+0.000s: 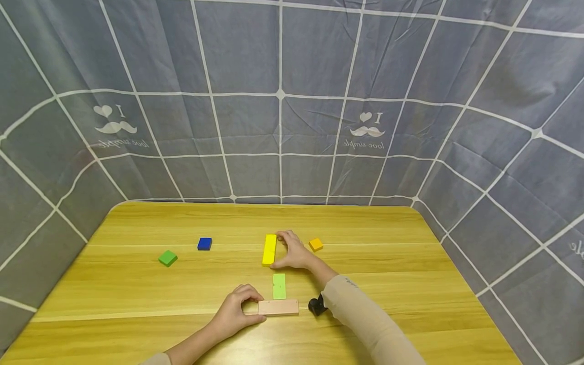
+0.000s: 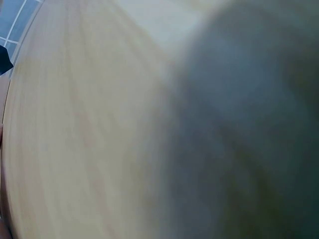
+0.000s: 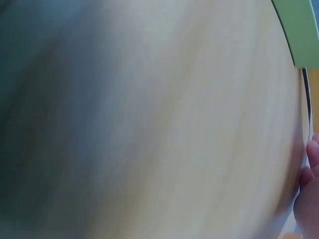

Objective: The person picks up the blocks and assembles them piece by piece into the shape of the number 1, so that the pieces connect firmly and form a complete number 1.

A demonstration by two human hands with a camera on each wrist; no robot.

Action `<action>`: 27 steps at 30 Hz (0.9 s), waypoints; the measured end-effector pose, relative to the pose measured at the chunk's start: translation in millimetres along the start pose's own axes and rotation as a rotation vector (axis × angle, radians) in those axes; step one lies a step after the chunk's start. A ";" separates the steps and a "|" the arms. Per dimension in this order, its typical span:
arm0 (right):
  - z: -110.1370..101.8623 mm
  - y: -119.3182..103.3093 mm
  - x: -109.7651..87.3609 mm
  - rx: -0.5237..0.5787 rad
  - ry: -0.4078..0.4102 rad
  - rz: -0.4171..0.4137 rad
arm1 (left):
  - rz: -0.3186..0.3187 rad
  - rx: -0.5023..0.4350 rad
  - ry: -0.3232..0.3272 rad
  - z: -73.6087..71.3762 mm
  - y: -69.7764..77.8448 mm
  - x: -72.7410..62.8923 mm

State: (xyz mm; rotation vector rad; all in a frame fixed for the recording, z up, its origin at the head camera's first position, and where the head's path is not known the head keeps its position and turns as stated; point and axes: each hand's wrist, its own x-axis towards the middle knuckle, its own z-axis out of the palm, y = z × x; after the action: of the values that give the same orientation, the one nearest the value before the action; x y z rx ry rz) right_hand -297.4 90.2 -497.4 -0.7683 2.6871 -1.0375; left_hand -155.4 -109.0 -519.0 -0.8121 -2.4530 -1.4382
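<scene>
In the head view my left hand (image 1: 231,313) pinches the left end of a pale pink rectangular block (image 1: 279,307) between thumb and fingers. Farther up the table, a long yellow block (image 1: 269,250) stands between the thumb and fingertips of my right hand (image 1: 295,252), which grips it at its near and far ends. A light green block (image 1: 279,286) lies between these two, its near end against or very close to the pink one; I cannot tell which. Only some fingers (image 3: 311,184) show at the right edge of the right wrist view, below a light green block (image 3: 300,35).
On the wooden table (image 1: 137,314), a green block (image 1: 168,258) and a blue block (image 1: 205,244) lie to the left. An orange-yellow block (image 1: 316,245) sits right of my right hand. A black object (image 1: 317,306) shows by the right sleeve. Grey checked curtains (image 1: 246,126) surround the table.
</scene>
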 end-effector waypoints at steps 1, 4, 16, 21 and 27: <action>-1.7 0.6 -0.9 0.019 -0.013 -0.012 | 0.000 0.001 -0.001 -0.1 0.1 0.0; -6.2 2.3 -3.9 0.060 -0.050 -0.036 | -0.007 0.008 -0.005 -0.5 0.4 0.3; -13.7 9.7 -14.9 0.079 -0.094 -0.091 | -0.008 0.007 0.007 -0.9 0.8 -0.2; -15.4 11.8 -17.3 0.085 -0.114 -0.079 | -0.012 0.013 -0.001 -0.5 -0.2 -0.4; -17.8 11.8 -19.9 0.087 -0.126 -0.050 | -0.014 0.018 0.002 0.4 -1.1 -0.9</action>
State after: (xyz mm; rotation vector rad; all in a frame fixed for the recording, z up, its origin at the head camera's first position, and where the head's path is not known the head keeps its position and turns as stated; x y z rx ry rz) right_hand -290.9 118.3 -492.6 -0.8580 2.5119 -1.0720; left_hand -155.2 -109.3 -520.3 -0.7909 -2.4709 -1.4191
